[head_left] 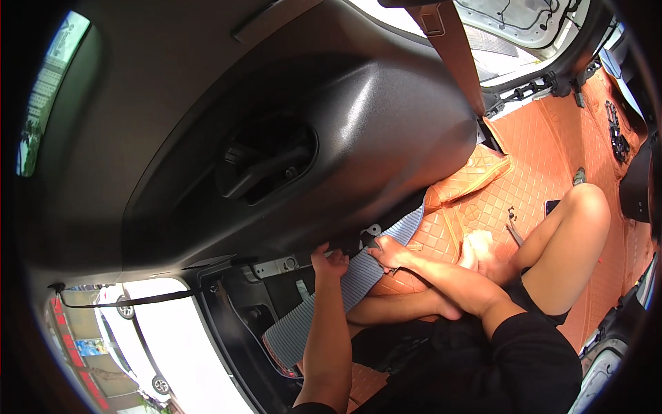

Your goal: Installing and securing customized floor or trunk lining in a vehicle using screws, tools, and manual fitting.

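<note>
My left hand (pixel 331 263) is raised at the lower edge of a black interior trim panel (pixel 345 159), its fingers curled in. What they grip, if anything, is hidden. Just to its right, my right hand (pixel 390 253) is closed over a ribbed grey strip (pixel 358 278), fingers bent at the strip's upper edge. I cannot make out what lies between those fingers. The strip runs slantwise below both hands, from the panel down to the lower left. A small metal bracket (pixel 372 230) shows in the gap under the panel, close to my right hand.
Orange quilted matting (pixel 545 159) covers the vehicle floor, and my bare legs rest on it. A brown belt strap (pixel 452 55) hangs at the upper right. A dark phone-like object (pixel 552 207) lies beside my knee. Through the open side at lower left stands a white car (pixel 127 338).
</note>
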A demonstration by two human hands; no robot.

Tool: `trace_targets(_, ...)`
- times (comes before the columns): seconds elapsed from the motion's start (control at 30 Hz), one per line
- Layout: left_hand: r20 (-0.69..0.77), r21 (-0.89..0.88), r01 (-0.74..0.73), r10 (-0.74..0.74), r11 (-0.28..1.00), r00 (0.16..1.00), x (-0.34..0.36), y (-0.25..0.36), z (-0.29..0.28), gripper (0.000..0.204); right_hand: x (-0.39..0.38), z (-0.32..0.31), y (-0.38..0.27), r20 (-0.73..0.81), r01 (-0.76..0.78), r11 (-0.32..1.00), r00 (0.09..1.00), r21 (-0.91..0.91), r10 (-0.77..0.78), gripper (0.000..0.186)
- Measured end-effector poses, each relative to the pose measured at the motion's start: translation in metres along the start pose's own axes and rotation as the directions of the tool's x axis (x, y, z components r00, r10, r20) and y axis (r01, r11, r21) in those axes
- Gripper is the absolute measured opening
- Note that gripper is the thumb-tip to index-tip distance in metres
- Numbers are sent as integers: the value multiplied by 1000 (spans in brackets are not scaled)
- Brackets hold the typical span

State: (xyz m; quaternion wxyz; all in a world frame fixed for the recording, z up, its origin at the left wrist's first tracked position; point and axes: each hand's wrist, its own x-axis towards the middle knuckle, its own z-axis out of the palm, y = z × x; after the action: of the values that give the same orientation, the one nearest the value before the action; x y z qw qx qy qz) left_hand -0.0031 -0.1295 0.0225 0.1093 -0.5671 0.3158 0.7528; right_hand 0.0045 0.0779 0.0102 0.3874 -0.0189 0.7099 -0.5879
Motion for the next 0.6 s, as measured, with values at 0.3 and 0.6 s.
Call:
trace_targets(0.3, -38, -298, -154, 150, 942, 988, 4, -36, 5, 47, -5, -7, -1, 12, -14, 997, 1000, -70, 14, 37)
trace_targets(0.6, 181, -612, -131, 300, 780, 937, -8, -53, 7, 43, -1, -9, 2, 2, 8, 997, 1000, -82, -8, 42)
